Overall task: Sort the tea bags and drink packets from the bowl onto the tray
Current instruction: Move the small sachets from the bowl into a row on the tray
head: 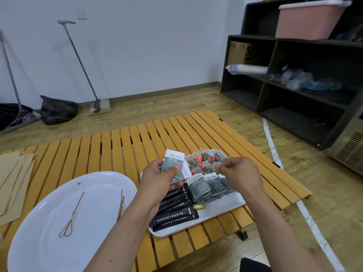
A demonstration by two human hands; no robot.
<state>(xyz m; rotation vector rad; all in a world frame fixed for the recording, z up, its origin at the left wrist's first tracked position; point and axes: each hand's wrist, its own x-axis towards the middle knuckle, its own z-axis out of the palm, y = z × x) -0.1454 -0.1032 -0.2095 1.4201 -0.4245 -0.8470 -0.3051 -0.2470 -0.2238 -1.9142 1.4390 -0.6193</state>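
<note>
My left hand (160,179) grips a few grey sugar packets (172,162), held upright above the left side of the white tray (225,205). My right hand (238,172) hovers over the tray's far half with fingertips pinched near the clear tea bags with red tags (204,160); whether it holds one I cannot tell. On the tray lie a row of grey packets (208,187) in the middle and a stack of black drink sticks (174,205) at the near left. The white bowl (49,222) at the left holds only thin bamboo picks (72,216).
Everything sits on a low slatted wooden table (121,142). Brown paper envelopes (11,181) lie at the table's left edge. A small yellow packet (199,207) lies on the tray. A dark shelf unit (294,75) stands at the right, mops and a black bag by the wall.
</note>
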